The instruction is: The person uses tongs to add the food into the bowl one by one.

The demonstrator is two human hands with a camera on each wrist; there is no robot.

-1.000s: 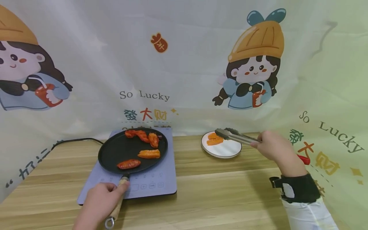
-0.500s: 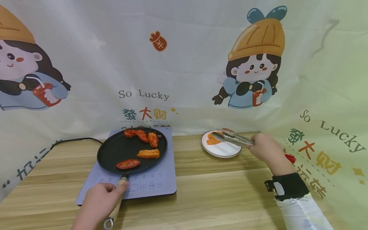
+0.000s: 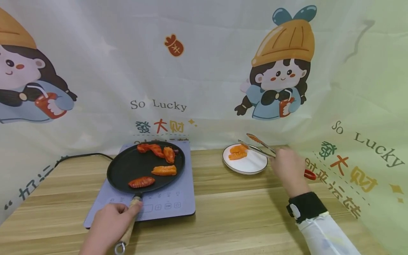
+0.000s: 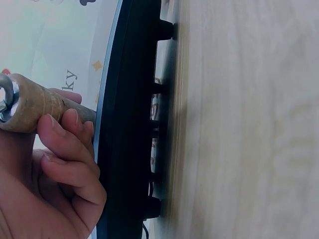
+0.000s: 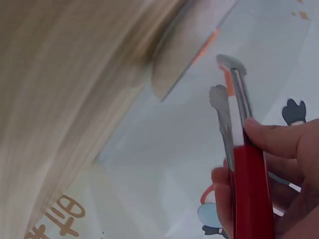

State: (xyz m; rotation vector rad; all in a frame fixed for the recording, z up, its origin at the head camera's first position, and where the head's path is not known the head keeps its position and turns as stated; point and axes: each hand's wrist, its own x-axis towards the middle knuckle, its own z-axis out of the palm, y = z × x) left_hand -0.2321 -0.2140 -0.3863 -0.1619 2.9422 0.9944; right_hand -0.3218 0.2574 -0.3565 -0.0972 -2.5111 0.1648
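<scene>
In the head view my left hand (image 3: pixel 111 223) grips the wooden handle (image 3: pixel 129 230) of a black frying pan (image 3: pixel 127 170). The left wrist view shows its fingers curled at that handle (image 4: pixel 37 104). Reddish-orange pieces of meat lie in the pan, among them a ridged chicken wing (image 3: pixel 141 182) near the handle. My right hand (image 3: pixel 288 170) holds metal tongs (image 3: pixel 259 150) whose red grip (image 5: pixel 251 194) shows in the right wrist view. The tongs' tips are spread apart above the back of a white plate (image 3: pixel 253 166), with nothing between them. Two orange meat pieces (image 3: pixel 238 155) lie on this plate.
The pan stands on a flat induction cooker (image 3: pixel 178 209), with a black cord (image 3: pixel 83 154) running off to the left. Wooden tabletop (image 3: pixel 223 219) lies between cooker and plate. A printed cloth (image 3: pixel 210 71) hangs close behind and along the right side.
My right hand has moved left and a little toward me, and the tongs have turned so their tips point up and back. The left hand keeps hold of the pan handle.
</scene>
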